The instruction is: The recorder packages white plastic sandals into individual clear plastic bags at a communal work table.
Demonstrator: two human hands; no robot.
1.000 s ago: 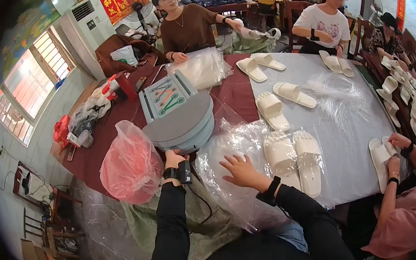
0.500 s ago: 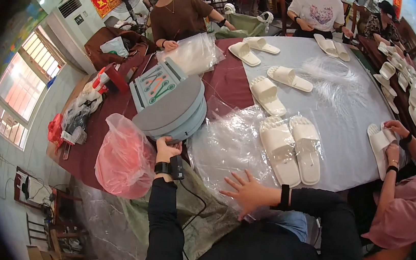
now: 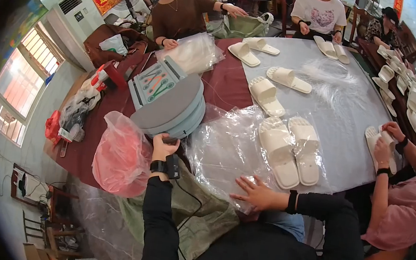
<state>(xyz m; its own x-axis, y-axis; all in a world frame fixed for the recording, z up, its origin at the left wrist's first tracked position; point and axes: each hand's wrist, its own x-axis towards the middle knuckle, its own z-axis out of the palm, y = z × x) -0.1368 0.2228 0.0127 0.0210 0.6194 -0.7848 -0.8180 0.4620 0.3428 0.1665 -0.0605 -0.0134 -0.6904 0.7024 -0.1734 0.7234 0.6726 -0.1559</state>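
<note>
My left hand [image 3: 164, 149] is closed, fingers curled at the near rim of a grey-green rounded case [image 3: 177, 111]. A small dark patch shows between thumb and fingers, but I cannot make out what it is. My right hand [image 3: 257, 193] lies flat with fingers spread on a sheaf of clear plastic bags [image 3: 226, 150]. Just beyond it, a pair of cream slippers [image 3: 281, 159] lies side by side, partly under or inside clear film. A pink plastic bag [image 3: 121, 158] bulges to the left of my left hand.
More cream slippers [image 3: 268, 97] lie across the grey table cover [image 3: 339, 150]. White strands [image 3: 332, 77] are heaped farther back. Co-workers sit around; one at the right handles a slipper [image 3: 373, 143], and one across holds clear bags [image 3: 194, 51]. A cable [image 3: 193, 211] trails from my left wrist.
My right hand has shifted slightly right, its fingers now flatter on the bags. My left hand has moved slightly left and up at the case. The person across has raised an arm toward a green sack.
</note>
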